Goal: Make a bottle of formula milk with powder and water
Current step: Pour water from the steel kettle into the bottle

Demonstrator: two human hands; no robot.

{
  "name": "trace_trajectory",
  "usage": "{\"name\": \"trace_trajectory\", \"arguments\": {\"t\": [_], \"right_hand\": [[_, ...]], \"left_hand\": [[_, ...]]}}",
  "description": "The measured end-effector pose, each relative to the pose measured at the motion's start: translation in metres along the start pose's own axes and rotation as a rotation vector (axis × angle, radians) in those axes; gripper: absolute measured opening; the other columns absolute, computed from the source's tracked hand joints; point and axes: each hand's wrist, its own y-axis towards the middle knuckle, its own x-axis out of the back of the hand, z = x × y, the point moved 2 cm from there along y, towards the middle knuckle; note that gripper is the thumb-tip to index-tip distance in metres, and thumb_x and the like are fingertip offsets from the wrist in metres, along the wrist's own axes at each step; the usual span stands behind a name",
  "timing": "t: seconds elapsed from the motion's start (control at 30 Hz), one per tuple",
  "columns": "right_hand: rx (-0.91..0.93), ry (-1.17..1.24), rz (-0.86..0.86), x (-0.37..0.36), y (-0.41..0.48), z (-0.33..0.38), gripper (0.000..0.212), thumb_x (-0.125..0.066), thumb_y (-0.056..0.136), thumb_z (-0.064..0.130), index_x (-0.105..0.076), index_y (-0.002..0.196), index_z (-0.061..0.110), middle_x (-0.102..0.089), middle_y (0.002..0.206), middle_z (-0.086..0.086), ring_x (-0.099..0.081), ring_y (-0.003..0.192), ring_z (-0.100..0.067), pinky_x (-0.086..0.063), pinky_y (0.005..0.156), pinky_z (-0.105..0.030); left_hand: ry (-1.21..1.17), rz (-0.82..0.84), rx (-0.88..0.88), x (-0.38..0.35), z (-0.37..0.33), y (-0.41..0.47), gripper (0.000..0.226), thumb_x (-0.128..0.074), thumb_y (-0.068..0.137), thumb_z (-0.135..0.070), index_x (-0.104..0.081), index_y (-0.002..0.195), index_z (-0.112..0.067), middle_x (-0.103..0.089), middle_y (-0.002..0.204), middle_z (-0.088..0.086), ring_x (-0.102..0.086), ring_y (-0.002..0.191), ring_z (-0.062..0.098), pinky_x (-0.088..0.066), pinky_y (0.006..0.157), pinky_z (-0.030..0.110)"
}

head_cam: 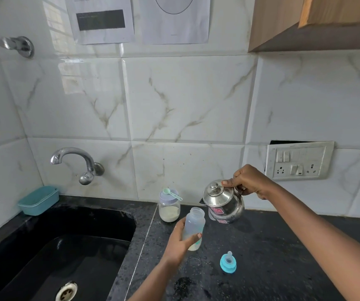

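Note:
My left hand grips a clear baby bottle with no cap, held tilted above the black counter, with pale powder at its bottom. My right hand holds a steel kettle by its handle, thumb on the lid, lifted and tipped so its spout points down-left at the bottle's mouth. A glass jar of formula powder stands behind the bottle, with a green scoop lying on its lid. The blue teat cap lies on the counter to the right of the bottle.
A black sink fills the left, with a wall tap above it and a teal tub at its back corner. A socket panel is on the tiled wall at right. A wooden cabinet hangs above.

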Motion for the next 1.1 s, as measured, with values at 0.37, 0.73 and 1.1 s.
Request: {"name": "trace_trajectory", "arguments": {"t": [0.37,0.73,1.1], "right_hand": [[0.025,-0.074,0.032,-0.003,0.0,0.014,0.05,-0.081,0.069,0.012,-0.038,0.045,0.01,-0.034,0.043,-0.002,-0.033,0.049,-0.018,-0.032,0.051,-0.026],[0.086,-0.162,0.113,-0.006,0.003,0.039,0.053,-0.08,0.069,0.01,-0.033,0.046,0.011,-0.026,0.042,0.0,-0.027,0.039,-0.012,-0.026,0.044,-0.02],[0.142,-0.335,0.119,-0.007,0.006,0.063,0.055,-0.082,0.068,0.015,-0.032,0.044,0.011,-0.029,0.045,-0.004,-0.029,0.039,-0.013,-0.025,0.046,-0.023]], "left_hand": [[-0.001,-0.033,-0.008,0.0,-0.012,0.0,0.052,-0.073,0.08,-0.022,-0.044,0.122,-0.032,-0.059,0.111,-0.011,-0.058,0.103,0.009,-0.048,0.077,0.017],[-0.002,-0.077,-0.064,-0.001,-0.016,-0.005,0.078,-0.05,0.064,-0.071,-0.05,0.129,-0.027,-0.063,0.118,-0.003,-0.06,0.106,0.009,-0.049,0.08,0.018],[0.017,-0.075,-0.124,0.002,-0.019,-0.005,0.075,-0.048,0.063,-0.065,-0.047,0.128,-0.028,-0.061,0.121,0.003,-0.058,0.109,0.015,-0.048,0.087,0.023]]}}
